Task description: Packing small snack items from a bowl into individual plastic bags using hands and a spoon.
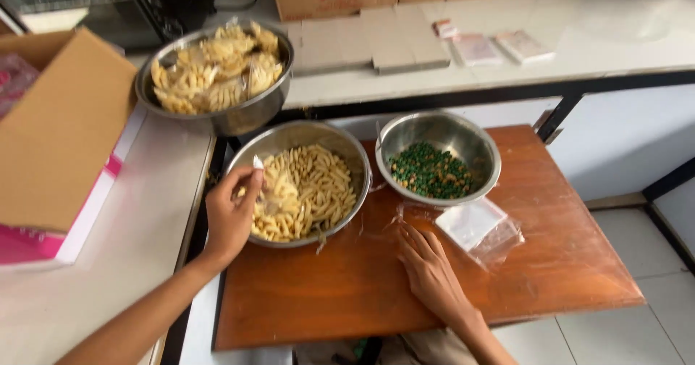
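Nearest to us, our right hand lies flat on the wooden tabletop, its fingers released and spread, the fingertips touching the edge of a stack of clear plastic bags. We take the landmark to be the steel bowl of pale stick snacks, which sits at the far left of that reddish-brown tabletop. The bags lie to its right and a little nearer to us, just in front of a second steel bowl.

Our left hand rests on the near left rim of the snack bowl, its fingers pinched around a small white scoop or bag corner; we cannot tell which. To do this scooping well, we judge it best to keep the pinch light so the brittle sticks do not snap, and to peel one bag off the stack with the flat hand before lifting.

The sticks are short, matt and beige, piled loosely. The second bowl, touching the landmark's right side, holds small round green peas with a few yellow ones. Both bowls are thin, shiny metal. Beyond the landmark, up and to the left, a third steel bowl holds filled, glossy bags of snacks. A cardboard box stands far to its left.
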